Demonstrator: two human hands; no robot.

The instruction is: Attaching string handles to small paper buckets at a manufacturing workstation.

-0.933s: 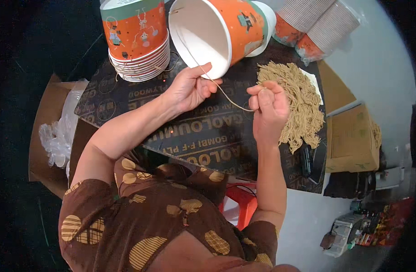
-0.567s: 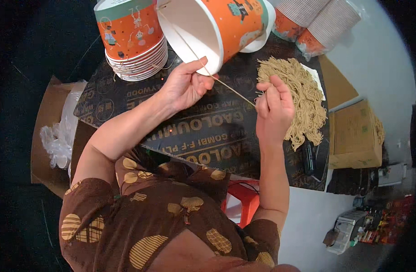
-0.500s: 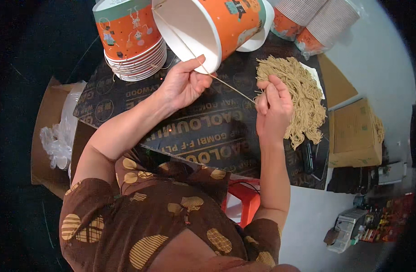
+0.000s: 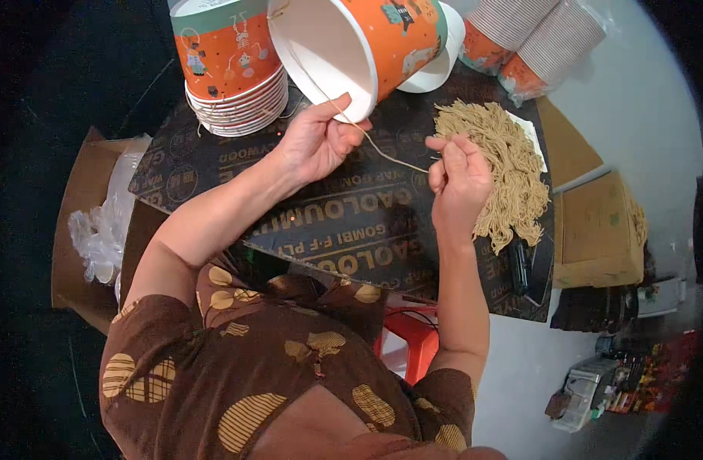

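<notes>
My left hand (image 4: pixel 318 140) pinches a thin beige cord (image 4: pixel 382 148) that runs up into an orange paper bucket (image 4: pixel 359 42) lying on its side, white inside facing me. My right hand (image 4: pixel 458 184) grips the other end of the same cord, stretched taut between both hands. Just right of my right hand lies a heap of loose beige cords (image 4: pixel 504 172) on a white sheet. All of this rests on a black printed board (image 4: pixel 344 222).
A stack of orange paper buckets (image 4: pixel 232 69) stands at the far left of the board. Sleeves of nested cups (image 4: pixel 535 34) lie at the back right. A cardboard box with plastic bags (image 4: pixel 98 222) sits left, brown boxes (image 4: pixel 596 230) right, a red stool (image 4: pixel 412 345) below.
The bucket has swung up and to the left with the cord. My left hand rose a little toward the bucket's rim; my right hand stayed by the heap.
</notes>
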